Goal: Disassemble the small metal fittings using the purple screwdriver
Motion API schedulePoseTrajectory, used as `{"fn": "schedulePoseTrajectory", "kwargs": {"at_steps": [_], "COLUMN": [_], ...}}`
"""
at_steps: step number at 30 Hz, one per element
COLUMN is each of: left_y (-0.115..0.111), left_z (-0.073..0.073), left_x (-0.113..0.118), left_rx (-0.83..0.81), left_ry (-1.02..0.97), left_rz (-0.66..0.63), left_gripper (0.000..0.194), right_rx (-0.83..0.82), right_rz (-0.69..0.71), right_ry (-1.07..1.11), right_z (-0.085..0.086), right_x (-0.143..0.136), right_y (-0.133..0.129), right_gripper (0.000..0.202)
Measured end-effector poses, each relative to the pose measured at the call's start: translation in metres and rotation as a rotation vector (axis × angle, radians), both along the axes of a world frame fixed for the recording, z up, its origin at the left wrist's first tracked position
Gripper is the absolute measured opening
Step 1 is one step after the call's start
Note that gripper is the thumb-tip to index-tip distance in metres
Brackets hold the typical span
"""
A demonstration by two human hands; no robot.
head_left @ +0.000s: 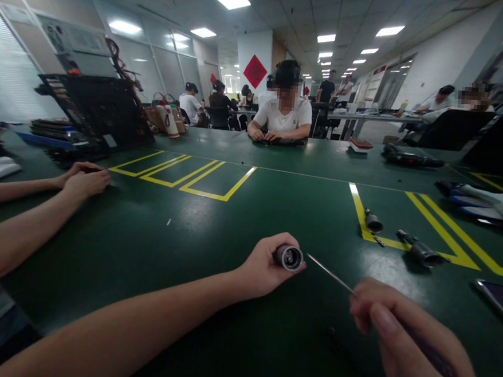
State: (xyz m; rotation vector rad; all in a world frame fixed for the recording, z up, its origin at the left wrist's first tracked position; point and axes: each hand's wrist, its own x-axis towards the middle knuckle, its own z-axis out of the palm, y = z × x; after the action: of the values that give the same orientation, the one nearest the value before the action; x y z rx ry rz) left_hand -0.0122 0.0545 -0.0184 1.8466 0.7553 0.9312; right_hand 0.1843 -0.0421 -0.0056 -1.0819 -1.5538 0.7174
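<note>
My left hand (267,267) is wrapped round a dark metal cylinder (290,257), its open end facing me and showing a ring and a core inside. In my right hand (413,337) is a screwdriver (331,274) with a thin metal shaft. Its tip points up and left and stands just right of the cylinder, apart from it. Most of the handle is hidden by my fingers. Beyond my right hand, a short metal socket (373,221) and a larger metal part (425,254) lie by yellow tape on the green table (213,237).
Another person's hands (86,180) rest at the left. A person (284,113) sits across the table. Blue and white gloves (487,202) and a dark-screened device (500,300) lie at the right; a black tool (411,158) and a red box (360,145) are farther back.
</note>
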Motion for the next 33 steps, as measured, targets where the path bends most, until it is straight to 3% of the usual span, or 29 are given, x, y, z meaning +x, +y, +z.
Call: {"fn": "schedulePoseTrajectory", "kwargs": {"at_steps": [4, 9, 12, 15, 19, 26, 28, 33], "left_y": [0.000, -0.002, -0.004, -0.005, -0.005, -0.001, -0.001, -0.003], "left_z": [-0.002, -0.001, 0.000, 0.002, 0.002, 0.002, 0.002, 0.000], "left_x": [0.000, 0.002, 0.002, 0.001, 0.002, 0.005, 0.004, 0.002], "left_rx": [0.039, 0.234, 0.333, 0.374, 0.324, 0.172, 0.181, 0.316], "left_ry": [0.052, 0.279, 0.408, 0.444, 0.430, 0.363, 0.395, 0.530], "left_rz": [-0.013, 0.067, 0.067, 0.019, 0.025, -0.012, -0.006, 0.013], "left_gripper": [0.015, 0.013, 0.012, 0.012, 0.011, 0.012, 0.012, 0.013], "right_rx": [0.030, 0.055, -0.036, -0.278, -0.597, -0.749, -0.740, -0.640], "right_rz": [0.100, 0.024, -0.021, -0.037, 0.042, 0.113, 0.085, 0.039], "right_ry": [-0.163, -0.269, -0.223, -0.044, 0.320, 0.677, 0.644, 0.317], "right_z": [0.011, 0.008, 0.007, 0.011, 0.017, 0.010, 0.011, 0.021], "right_x": [-0.006, -0.011, -0.011, -0.009, -0.009, -0.007, -0.007, -0.007], "right_y": [-0.004, -0.007, -0.005, 0.002, 0.014, 0.019, 0.018, 0.018], "right_gripper": [0.021, 0.016, 0.019, 0.029, 0.037, 0.030, 0.030, 0.033]}}
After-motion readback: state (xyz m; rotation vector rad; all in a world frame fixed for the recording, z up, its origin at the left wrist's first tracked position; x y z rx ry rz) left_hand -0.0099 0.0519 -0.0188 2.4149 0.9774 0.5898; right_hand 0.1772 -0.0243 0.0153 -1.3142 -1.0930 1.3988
